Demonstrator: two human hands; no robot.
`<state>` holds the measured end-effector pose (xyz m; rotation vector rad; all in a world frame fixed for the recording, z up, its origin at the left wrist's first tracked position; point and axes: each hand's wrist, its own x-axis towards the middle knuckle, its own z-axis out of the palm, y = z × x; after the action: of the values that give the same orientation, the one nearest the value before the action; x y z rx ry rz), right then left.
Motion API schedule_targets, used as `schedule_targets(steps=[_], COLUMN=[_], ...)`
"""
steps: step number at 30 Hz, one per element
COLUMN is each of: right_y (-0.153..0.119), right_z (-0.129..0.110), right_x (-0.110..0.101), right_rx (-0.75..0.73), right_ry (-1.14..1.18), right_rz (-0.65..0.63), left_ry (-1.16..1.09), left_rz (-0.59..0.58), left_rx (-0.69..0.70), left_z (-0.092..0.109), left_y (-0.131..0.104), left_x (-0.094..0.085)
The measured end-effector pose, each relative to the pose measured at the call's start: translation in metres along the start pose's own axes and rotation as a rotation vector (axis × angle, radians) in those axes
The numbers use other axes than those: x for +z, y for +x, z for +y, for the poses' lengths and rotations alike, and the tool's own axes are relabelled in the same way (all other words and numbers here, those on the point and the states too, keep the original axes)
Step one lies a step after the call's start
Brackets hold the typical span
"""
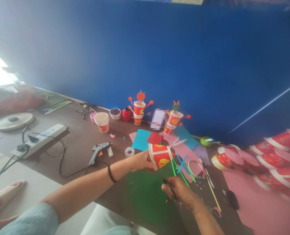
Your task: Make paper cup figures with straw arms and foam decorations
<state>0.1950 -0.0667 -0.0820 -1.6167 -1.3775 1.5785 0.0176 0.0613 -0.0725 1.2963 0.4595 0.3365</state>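
My left hand [145, 161] grips a red and white paper cup [161, 156] tipped on its side, with a yellow emblem on its wall. In my right hand [182, 192] is a pair of dark-handled scissors [168, 186], the blades pointing up at the cup's lower edge. Whether the blades are cutting into the cup cannot be made out. Beneath both hands lies a green sheet [147, 195]. Green sticks [182, 174] and crossed blue sticks [182, 164] rest just right of the cup.
Two decorated cup figures [138, 109] [174, 119] stand by the blue wall. A glue gun [98, 151], a tape roll [129, 151] and a power strip [45, 137] with cables are on the left. Several red cups [282, 156] occupy the right, near a pink sheet [260, 202].
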Motion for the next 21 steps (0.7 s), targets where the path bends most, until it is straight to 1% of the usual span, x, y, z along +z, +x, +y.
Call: schedule_targets(steps=[4,8,11,15,21], right_y=[0.004,0.007,0.006,0.005,0.004], right_z=[0.009,0.019,0.02,0.019,0.022], right_x=[0.001,0.0,0.001,0.003,0.004], right_rx=[-0.001,-0.012,0.002,0.025,0.046], right_ry=[0.028,0.006,0.009,0.041,0.076], right_rz=[0.022,0.038,0.05,0.069,0.085], left_ry=[-0.046,-0.058,-0.048,-0.057,-0.111], left_rz=[0.002,0.007,0.015,0.016,0.065], left_rx=[-0.033,-0.081,-0.118,-0.123,-0.145], left_z=[-0.005,-0.007,-0.006,-0.006,-0.011], left_y=[0.003,0.005,0.005,0.006,0.007], left_x=[-0.002,-0.002,-0.001,0.0,0.001])
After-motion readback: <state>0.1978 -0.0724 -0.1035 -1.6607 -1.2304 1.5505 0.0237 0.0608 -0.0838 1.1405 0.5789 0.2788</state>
